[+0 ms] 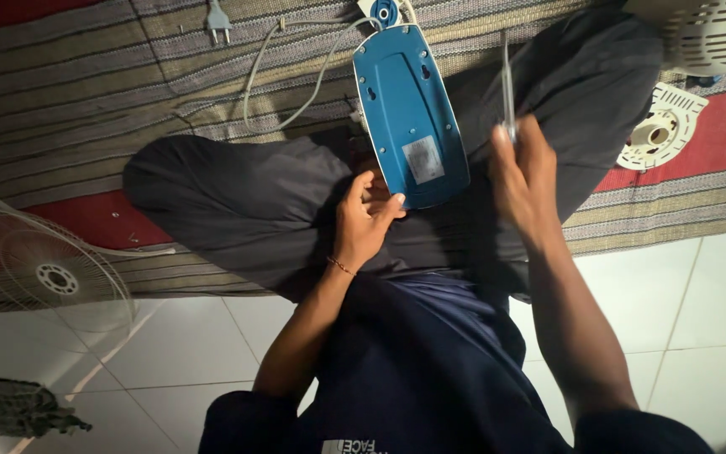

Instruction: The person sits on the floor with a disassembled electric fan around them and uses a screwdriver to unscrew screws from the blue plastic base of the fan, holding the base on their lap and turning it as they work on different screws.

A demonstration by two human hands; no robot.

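Note:
I sit cross-legged in dark trousers (237,202) on a striped mat. A blue electric iron (409,109) rests upside down across my lap, its flat blue bottom with a small grey label facing up. My left hand (365,220), a thin bracelet on its wrist, grips the iron's near end. My right hand (527,181) is just right of the iron, closed around a thin metal screwdriver (507,84) that points away from me; the hand and the tool are motion-blurred.
The iron's white cord (296,76) loops over the striped mat (69,109) to a plug (218,21). A white fan grille (44,269) lies at the left. White plastic fan parts (661,126) sit at the top right. White floor tiles (674,286) surround me.

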